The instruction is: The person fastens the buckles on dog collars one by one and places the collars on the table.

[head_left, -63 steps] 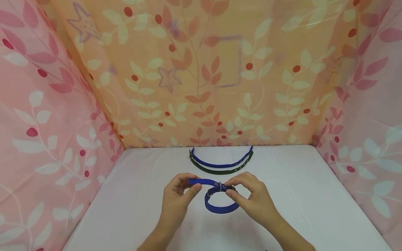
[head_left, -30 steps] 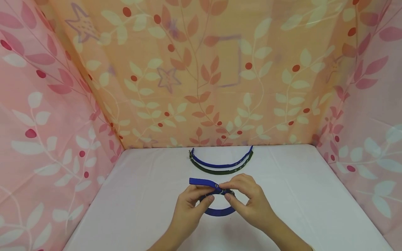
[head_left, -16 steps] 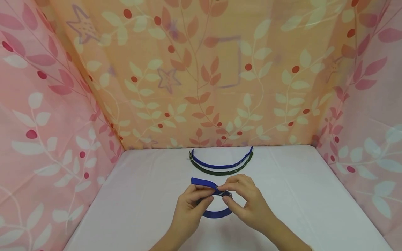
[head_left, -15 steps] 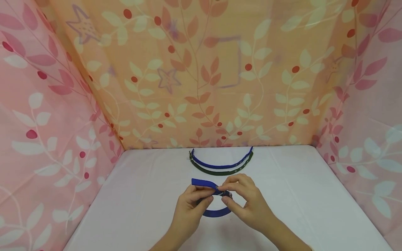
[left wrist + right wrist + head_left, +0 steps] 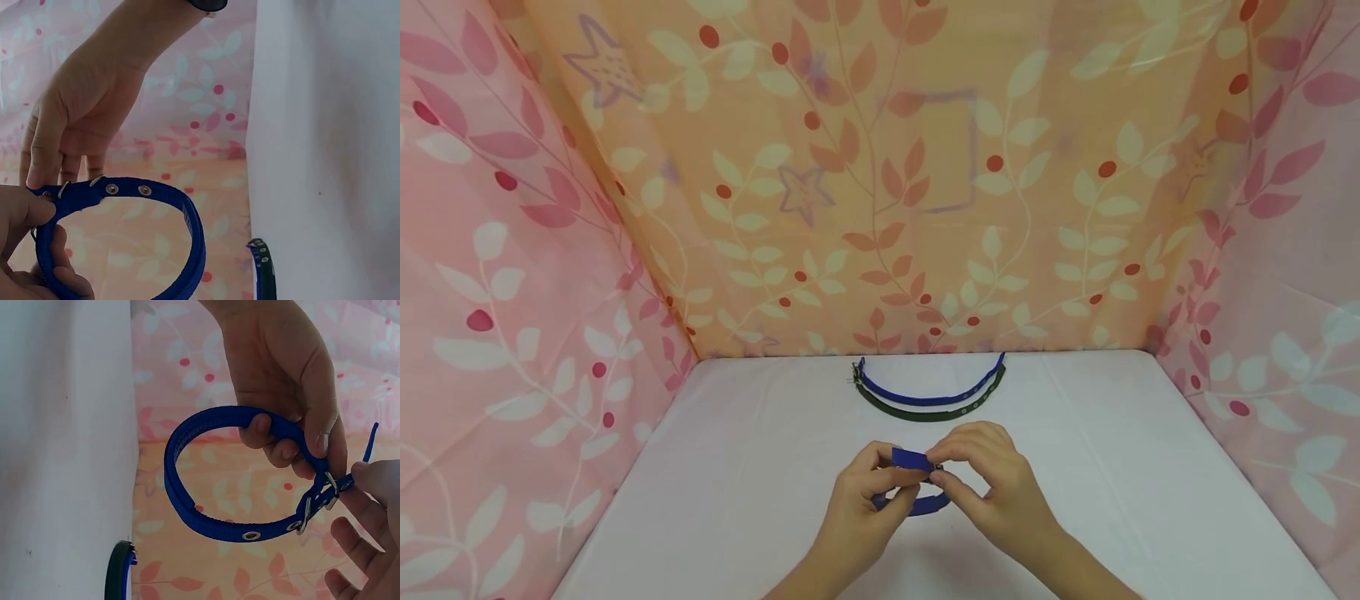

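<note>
A blue dog collar [image 5: 215, 532] with metal eyelets is buckled into a loop, held up between my two hands. My left hand [image 5: 868, 504] grips the band beside the buckle [image 5: 331, 490], some fingers curled inside the loop, as the right wrist view shows. My right hand [image 5: 996, 479] pinches the strap just past the buckle, thumb and forefinger at the strap, its other fingers spread below in the right wrist view. The short strap end [image 5: 912, 459] points left above the left fingers. A metal keeper ring [image 5: 304, 515] sits around the band near the eyelets.
Two more collars lie curved at the back of the white table [image 5: 760, 467], a blue one [image 5: 917, 401] behind a dark green one [image 5: 921, 415]. Patterned cloth walls [image 5: 880, 167] enclose the table at the back and both sides.
The left hand has left the strap's end and moved right to grip the loop near the buckle. The strap end has shifted right and shows shorter; the hands are closer together.
</note>
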`<state>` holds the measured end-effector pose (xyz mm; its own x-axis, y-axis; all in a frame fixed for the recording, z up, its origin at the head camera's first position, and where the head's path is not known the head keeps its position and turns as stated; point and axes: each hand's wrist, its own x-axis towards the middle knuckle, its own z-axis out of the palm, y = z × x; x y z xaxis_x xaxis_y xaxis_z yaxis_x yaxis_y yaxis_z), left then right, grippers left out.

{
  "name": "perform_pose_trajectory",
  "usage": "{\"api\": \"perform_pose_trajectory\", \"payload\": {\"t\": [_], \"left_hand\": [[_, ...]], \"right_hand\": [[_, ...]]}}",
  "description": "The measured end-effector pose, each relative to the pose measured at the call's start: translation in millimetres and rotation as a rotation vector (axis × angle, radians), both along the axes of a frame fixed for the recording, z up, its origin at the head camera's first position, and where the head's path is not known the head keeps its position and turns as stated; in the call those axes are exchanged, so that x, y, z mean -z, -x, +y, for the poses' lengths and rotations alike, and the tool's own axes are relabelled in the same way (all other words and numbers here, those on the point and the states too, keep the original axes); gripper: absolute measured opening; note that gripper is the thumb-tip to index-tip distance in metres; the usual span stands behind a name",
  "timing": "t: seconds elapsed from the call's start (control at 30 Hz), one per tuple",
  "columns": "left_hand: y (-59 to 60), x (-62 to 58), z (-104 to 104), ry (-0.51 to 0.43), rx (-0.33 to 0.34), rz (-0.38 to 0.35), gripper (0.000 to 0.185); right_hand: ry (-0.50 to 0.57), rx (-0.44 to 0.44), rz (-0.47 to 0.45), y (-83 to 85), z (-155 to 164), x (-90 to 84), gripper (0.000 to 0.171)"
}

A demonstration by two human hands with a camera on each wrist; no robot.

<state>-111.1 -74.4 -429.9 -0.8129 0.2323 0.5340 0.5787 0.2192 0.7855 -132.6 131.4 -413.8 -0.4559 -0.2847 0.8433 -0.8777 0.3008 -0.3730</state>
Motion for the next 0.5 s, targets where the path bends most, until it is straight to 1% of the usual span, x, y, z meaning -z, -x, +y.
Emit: {"api": "perform_pose_trajectory", "payload": {"t": [0.03, 0.2, 0.33, 0.37, 0.5], "left_hand": [[-0.2, -0.1, 0.3, -0.003, -0.001, 0.006, 0.025], [-0.8, -0.2, 0.5, -0.03, -0.002, -0.028, 0.024], [-1.4, -1.6, -0.3, -0.056, 0.01, -0.076, 0.021], [-1.5, -2.2, -0.5, -0.062, 0.016, -0.097, 0.02], [-3.1, -7.0, -1.5, -0.076, -0.003, -0.251, 0.021]], "right_hand": [[-0.001, 0.0, 0.003, 0.0, 0.0, 0.0, 0.034], [-0.025, 0.009, 0.001, 0.4, 0.5, -0.3, 0.035], [-0.05, 0.015, 0.012, 0.5, 1.0, -0.5, 0.036], [-0.051, 0.017, 0.01, 0.3, 1.2, -0.6, 0.037], [-0.053, 0.035, 0.002, -1.6, 1.1, -0.7, 0.04]]}}
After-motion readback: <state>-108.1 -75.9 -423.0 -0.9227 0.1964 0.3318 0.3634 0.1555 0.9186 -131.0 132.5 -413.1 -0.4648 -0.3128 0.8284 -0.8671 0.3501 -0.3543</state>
